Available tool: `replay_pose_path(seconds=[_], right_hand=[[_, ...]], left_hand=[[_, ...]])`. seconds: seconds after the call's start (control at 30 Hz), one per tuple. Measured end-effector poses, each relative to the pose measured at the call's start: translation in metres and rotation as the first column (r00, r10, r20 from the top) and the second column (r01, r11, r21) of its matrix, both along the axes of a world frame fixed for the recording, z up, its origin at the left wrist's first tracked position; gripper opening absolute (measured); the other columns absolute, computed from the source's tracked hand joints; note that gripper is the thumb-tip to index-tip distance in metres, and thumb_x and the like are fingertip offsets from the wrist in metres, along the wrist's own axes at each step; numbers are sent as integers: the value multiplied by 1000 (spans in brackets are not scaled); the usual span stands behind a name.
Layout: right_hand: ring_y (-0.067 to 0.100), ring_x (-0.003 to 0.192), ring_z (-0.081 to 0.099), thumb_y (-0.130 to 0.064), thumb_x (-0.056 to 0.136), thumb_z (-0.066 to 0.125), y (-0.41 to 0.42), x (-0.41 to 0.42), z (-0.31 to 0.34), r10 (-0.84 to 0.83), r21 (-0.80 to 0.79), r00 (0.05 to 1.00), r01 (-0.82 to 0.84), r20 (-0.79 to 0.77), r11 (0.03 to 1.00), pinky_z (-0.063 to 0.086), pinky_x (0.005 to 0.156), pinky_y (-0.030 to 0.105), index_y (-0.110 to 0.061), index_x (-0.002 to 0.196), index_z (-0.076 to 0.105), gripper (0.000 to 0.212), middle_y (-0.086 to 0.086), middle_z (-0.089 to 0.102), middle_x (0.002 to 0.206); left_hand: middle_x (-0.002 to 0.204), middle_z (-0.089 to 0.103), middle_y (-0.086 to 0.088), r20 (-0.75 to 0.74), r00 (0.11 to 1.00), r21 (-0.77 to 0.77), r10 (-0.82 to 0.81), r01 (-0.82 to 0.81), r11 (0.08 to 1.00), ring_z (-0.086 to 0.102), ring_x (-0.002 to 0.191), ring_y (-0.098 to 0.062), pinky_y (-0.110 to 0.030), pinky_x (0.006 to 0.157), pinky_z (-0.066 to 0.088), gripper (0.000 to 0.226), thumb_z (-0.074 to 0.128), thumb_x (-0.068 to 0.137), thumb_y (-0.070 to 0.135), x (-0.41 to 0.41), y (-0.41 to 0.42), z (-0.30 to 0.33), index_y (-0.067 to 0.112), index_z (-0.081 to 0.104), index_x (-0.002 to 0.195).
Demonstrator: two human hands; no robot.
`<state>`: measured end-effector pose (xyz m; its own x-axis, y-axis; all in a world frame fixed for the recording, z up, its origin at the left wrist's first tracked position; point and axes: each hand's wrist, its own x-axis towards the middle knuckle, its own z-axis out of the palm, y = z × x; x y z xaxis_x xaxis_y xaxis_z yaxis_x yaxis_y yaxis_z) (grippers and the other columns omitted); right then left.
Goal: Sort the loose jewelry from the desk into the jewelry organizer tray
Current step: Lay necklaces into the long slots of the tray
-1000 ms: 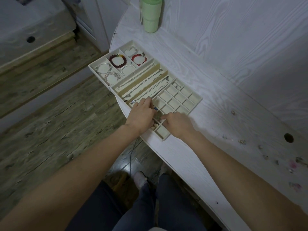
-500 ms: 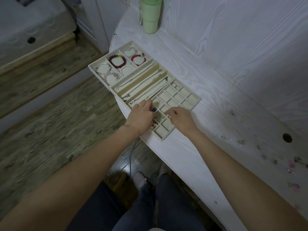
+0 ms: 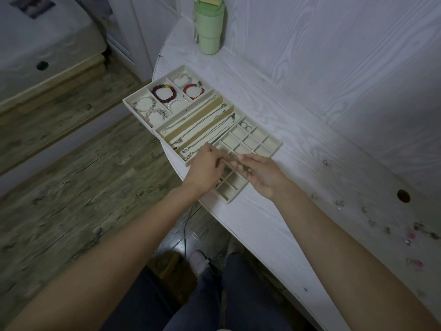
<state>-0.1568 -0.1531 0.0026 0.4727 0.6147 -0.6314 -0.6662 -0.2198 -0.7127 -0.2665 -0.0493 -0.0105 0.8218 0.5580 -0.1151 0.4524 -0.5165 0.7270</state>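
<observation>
- Nearest, we see our legs in dark trousers and one pale shoe (image 3: pixel 198 260) on a wood-plank floor (image 3: pixel 71 192), with a thin cord trailing down beside it.
- Both our bare forearms reach forward over the curved front edge of a white wood-grain desk (image 3: pixel 298 149).
- Our left hand (image 3: pixel 205 168) hovers over the tray's near left side, fingers curled; our right hand (image 3: pixel 260 174) is palm-up beside it, fingers loosely bent, a ring on one finger.
- Between the two hands a thin, blurred piece seems pinched at the fingertips; what it is we cannot tell.
- The tray (image 3: pixel 272 152) comes in three cream sections set in a diagonal row, the near one just at the desk's edge, the far one overhanging it.
- Near section: a grid of small cells, with rings (image 3: pixel 245 125) in a far cell.
- Middle section: long slots holding several thin chains (image 3: pixel 205 124).
- Far section: we count about six bracelets (image 3: pixel 164 93), two red or dark beaded, the rest pale.
- To the right, small loose jewelry (image 3: pixel 338 203) lies scattered well apart from the tray, near a round cable hole (image 3: pixel 403 196); that stretch of desk is open.
- Farthest, one green tumbler (image 3: pixel 208 27) stands against the white panel wall.
</observation>
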Motion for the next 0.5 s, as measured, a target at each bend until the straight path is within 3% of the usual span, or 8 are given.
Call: replay_pose_path(seconds=[0.07,0.1,0.23,0.37,0.5], right_hand=[[3,60,67,-4,88,61,3,-4,2,6,-12,1000,-6,-12,1000,50,58,10,-3,94,64,6,5,68,82],[3,58,65,-5,88,62,4,-6,4,28,-26,1000,-28,-6,999,49,54,10,-4,93,64,6,4,68,81],[4,52,53,-6,87,65,8,-9,6,105,-100,991,-97,81,990,40,46,11,-8,82,63,6,3,62,73],[8,54,51,-1,86,64,11,-9,7,127,-138,979,-105,161,985,41,48,12,-7,78,60,11,6,61,68],[5,55,57,-10,92,59,11,-10,5,168,-108,975,-153,144,982,40,54,16,-5,87,64,8,6,67,75]], left_hand=[[79,60,4,46,999,-196,1,8,981,52,58,4,-8,57,38,23,50,92,7,2,-2,10,15,69,102],[75,63,3,50,999,-245,-1,13,969,51,53,3,-9,54,39,21,52,93,8,2,-1,11,17,69,100],[77,69,-8,57,997,-319,57,-36,947,58,62,-13,-32,62,49,22,60,84,3,-4,6,8,17,70,97],[79,70,-4,112,989,-472,98,-34,881,68,82,-27,-37,80,54,24,67,79,-1,-10,8,9,13,68,99],[80,71,-8,130,980,-446,151,-78,892,69,83,-24,-44,88,53,18,69,82,3,-12,14,6,21,68,85]])
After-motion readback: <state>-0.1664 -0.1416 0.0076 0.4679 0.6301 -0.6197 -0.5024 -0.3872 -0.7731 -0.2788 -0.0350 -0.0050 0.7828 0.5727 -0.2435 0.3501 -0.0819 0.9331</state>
